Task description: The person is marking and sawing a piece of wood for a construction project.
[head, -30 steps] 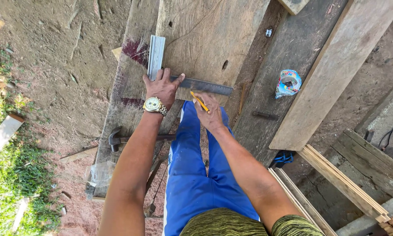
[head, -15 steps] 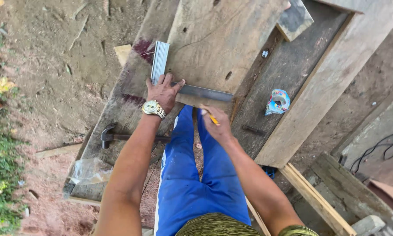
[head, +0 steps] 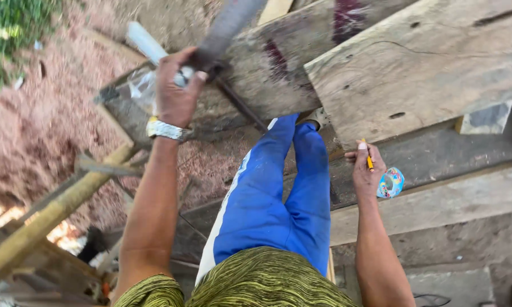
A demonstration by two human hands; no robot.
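Head: blue round packet [head: 391, 183] (colourful) beside right hand [head: 367, 172].

Rough, weathered wooden plank [head: 426, 68] — dull metal square [head: 222, 31], shiny metal watch [head: 164, 129].

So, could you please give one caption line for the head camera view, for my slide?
Left hand lifts a metal square off the weathered plank while the right hand holds a yellow pencil.

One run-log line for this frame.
left hand: lifts metal square | right hand: holds yellow pencil, near plank
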